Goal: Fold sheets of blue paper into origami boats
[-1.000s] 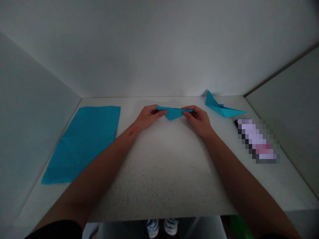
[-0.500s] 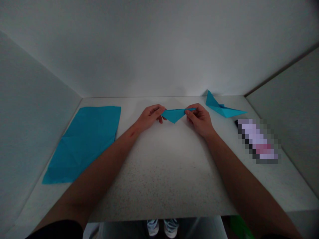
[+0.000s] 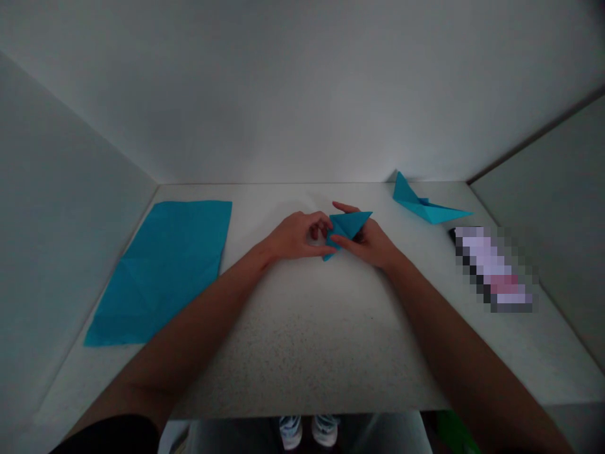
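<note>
A small folded piece of blue paper (image 3: 350, 223) is between my hands above the middle of the table. My right hand (image 3: 371, 243) holds it from the right, its thumb across the front and its fingers behind, partly hidden. My left hand (image 3: 300, 236) is at the paper's left side, with curled fingers and the thumb stretched along the lower corner, pinching that edge. One point of the paper juts up to the right, and another points down below the thumbs.
A folded blue paper boat (image 3: 428, 209) rests by the back wall on the right. In front of it lies a phone (image 3: 491, 268) with a blurred screen. A creased blue paper sheet (image 3: 163, 271) lies flat on the left of the white table (image 3: 302, 353). Walls enclose the table's back and sides.
The folded paper has turned from a wide, level shape to a tilted one with its point up right. My hands have come closer together, and the left has shifted its grip.
</note>
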### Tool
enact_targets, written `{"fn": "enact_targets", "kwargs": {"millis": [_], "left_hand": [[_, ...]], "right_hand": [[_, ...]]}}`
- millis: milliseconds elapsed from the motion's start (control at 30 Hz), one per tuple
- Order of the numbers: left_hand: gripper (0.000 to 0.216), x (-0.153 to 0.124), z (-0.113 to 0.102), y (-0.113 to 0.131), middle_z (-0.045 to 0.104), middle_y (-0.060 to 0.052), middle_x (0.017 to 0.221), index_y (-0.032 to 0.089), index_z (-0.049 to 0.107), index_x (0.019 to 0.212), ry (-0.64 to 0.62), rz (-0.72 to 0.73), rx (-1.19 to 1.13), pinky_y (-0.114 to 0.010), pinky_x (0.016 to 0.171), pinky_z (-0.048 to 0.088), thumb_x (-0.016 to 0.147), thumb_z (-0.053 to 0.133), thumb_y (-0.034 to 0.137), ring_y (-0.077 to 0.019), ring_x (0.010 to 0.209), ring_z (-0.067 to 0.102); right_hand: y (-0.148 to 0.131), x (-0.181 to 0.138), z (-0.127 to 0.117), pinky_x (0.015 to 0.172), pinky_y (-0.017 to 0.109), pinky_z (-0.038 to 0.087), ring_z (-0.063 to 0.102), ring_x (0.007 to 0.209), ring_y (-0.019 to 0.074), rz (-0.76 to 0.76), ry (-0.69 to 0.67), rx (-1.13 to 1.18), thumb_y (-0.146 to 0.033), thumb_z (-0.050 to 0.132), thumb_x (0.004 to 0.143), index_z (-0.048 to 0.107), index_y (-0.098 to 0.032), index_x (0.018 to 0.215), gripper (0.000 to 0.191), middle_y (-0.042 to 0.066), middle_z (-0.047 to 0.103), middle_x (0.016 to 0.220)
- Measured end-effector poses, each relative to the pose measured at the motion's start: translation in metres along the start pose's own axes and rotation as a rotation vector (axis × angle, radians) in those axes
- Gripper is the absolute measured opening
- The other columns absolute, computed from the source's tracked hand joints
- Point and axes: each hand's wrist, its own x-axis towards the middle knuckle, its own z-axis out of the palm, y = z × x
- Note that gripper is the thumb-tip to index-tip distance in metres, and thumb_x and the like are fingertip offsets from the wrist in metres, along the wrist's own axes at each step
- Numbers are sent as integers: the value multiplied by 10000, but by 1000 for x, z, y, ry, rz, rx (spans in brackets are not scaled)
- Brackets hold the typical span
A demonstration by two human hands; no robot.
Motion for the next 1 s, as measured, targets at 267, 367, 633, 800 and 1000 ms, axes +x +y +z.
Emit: {"fn": "enact_targets", "kwargs": {"millis": [267,367,633,800,1000], "left_hand": [[447,1,3,0,794,-50,887,232,739,942,2,7,159,-375,809,578,860,881,648,-236,809,749],[533,0,2,0,799,-73,920,213,729,1043,29,-33,144,-367,739,554,849,884,685,-231,767,727],[857,-1,4,-1,805,-58,1039,255,535,1379,62,-63,1,-329,688,536,761,998,625,-198,752,727],[917,-1,7,-3,793,-39,1022,252,418,1548,90,-45,1,-310,680,525,854,942,544,-179,742,714],[838,-1,6,-8,779,-24,1015,258,444,1599,117,-38,21,-292,684,539,891,867,405,-160,729,705]], "right_hand": [[-5,0,10,532,262,472,520,642,110,-80,-8,-15,-504,881,971,583,-351,1674,778,-1,629,1012],[-5,2,11,552,268,482,526,636,111,-70,10,2,-480,864,988,629,-337,1608,678,-23,591,939],[2,2,12,548,258,476,558,631,113,-39,38,28,-501,864,979,588,-312,1558,669,-43,609,895],[4,2,10,545,251,456,565,611,101,-13,32,40,-421,810,1002,539,-293,1583,653,-37,646,929],[4,3,5,554,263,444,555,623,117,-16,94,-55,-346,777,979,602,-287,1536,587,-27,673,905]]}}
